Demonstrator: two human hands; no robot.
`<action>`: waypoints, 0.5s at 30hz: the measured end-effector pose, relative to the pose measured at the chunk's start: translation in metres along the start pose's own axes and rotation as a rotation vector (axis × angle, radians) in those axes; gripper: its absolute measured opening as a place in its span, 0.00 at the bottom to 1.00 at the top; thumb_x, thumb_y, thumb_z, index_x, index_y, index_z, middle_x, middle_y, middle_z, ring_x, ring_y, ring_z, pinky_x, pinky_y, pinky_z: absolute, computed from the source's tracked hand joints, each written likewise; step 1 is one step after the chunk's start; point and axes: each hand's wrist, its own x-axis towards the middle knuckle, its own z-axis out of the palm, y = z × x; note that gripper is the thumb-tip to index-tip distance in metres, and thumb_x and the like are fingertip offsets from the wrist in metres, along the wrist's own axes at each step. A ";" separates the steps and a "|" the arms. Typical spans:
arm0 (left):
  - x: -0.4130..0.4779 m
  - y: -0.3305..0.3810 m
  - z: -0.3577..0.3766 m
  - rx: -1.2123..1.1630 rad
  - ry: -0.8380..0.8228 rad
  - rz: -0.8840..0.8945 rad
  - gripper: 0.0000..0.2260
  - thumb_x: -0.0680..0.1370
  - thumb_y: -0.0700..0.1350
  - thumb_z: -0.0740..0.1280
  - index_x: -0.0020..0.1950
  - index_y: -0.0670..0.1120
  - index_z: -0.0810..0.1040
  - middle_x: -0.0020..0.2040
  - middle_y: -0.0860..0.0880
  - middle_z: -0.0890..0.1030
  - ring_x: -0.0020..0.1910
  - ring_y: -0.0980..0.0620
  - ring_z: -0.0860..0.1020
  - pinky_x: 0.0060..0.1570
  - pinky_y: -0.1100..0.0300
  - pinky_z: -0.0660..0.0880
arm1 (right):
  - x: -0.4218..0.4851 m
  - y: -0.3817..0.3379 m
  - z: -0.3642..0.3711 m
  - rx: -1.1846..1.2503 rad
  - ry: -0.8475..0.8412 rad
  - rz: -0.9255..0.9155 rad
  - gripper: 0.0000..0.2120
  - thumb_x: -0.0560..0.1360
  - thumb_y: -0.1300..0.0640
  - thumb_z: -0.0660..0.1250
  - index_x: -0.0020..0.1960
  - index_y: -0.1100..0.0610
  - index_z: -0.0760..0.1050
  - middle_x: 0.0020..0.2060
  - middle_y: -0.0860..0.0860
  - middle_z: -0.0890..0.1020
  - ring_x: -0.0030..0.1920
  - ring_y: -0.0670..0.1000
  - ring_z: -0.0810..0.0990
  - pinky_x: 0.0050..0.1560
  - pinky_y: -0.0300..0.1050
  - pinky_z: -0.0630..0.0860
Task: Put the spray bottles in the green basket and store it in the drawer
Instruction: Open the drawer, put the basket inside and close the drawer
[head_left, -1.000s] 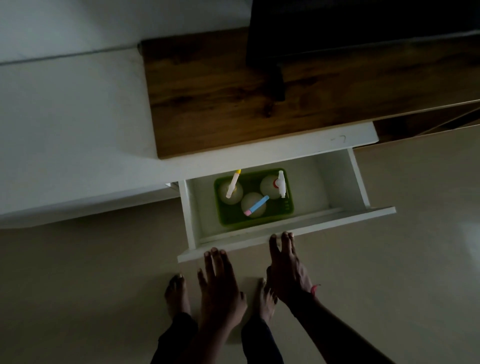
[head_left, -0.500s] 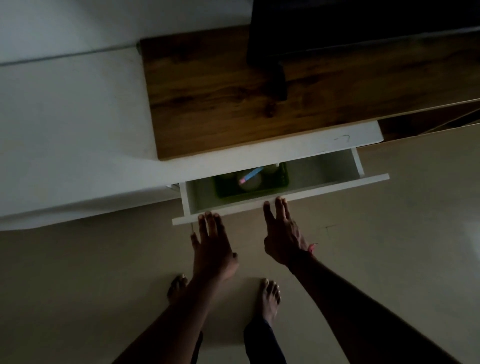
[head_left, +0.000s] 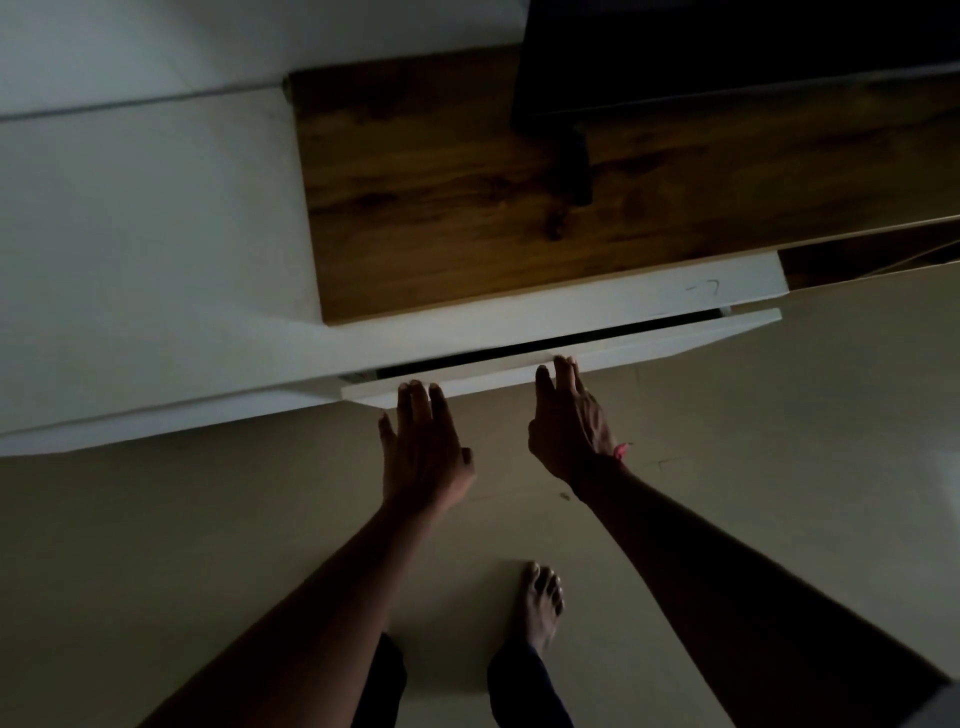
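Note:
The white drawer (head_left: 649, 343) of the low cabinet stands almost shut, with only a thin dark gap along its top edge. The green basket and the spray bottles are hidden inside it. My left hand (head_left: 423, 447) lies flat with its fingertips against the drawer front near its left end. My right hand (head_left: 569, 415) is flat too, fingers touching the drawer front near its middle. Both hands hold nothing.
A dark wooden top (head_left: 519, 208) covers the cabinet, and a black object (head_left: 727, 52) stands on it at the back. A white ledge (head_left: 145, 234) runs to the left. My bare foot (head_left: 543, 603) rests on the beige floor below the hands.
The drawer has slid from wide open to nearly shut, with both hands following its front inward. The basket and bottles have gone out of sight.

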 end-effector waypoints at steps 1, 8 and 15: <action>-0.001 0.001 0.002 0.012 0.008 0.020 0.44 0.74 0.55 0.67 0.78 0.44 0.40 0.80 0.41 0.43 0.79 0.43 0.41 0.75 0.38 0.48 | 0.000 -0.002 0.002 0.024 0.013 0.028 0.32 0.75 0.63 0.62 0.76 0.62 0.54 0.76 0.63 0.55 0.75 0.61 0.61 0.61 0.50 0.78; 0.002 -0.001 0.009 -0.011 -0.082 0.030 0.46 0.74 0.55 0.67 0.78 0.46 0.37 0.77 0.44 0.30 0.76 0.42 0.34 0.71 0.33 0.44 | 0.016 -0.007 0.006 0.181 -0.097 0.128 0.38 0.75 0.64 0.59 0.78 0.62 0.41 0.78 0.60 0.45 0.79 0.59 0.46 0.71 0.52 0.68; 0.015 -0.011 0.006 0.017 -0.160 0.033 0.48 0.74 0.57 0.67 0.77 0.48 0.32 0.73 0.48 0.22 0.73 0.43 0.27 0.69 0.29 0.41 | 0.027 -0.003 -0.001 0.178 -0.148 0.119 0.37 0.78 0.65 0.58 0.78 0.62 0.38 0.78 0.59 0.42 0.79 0.57 0.42 0.73 0.46 0.61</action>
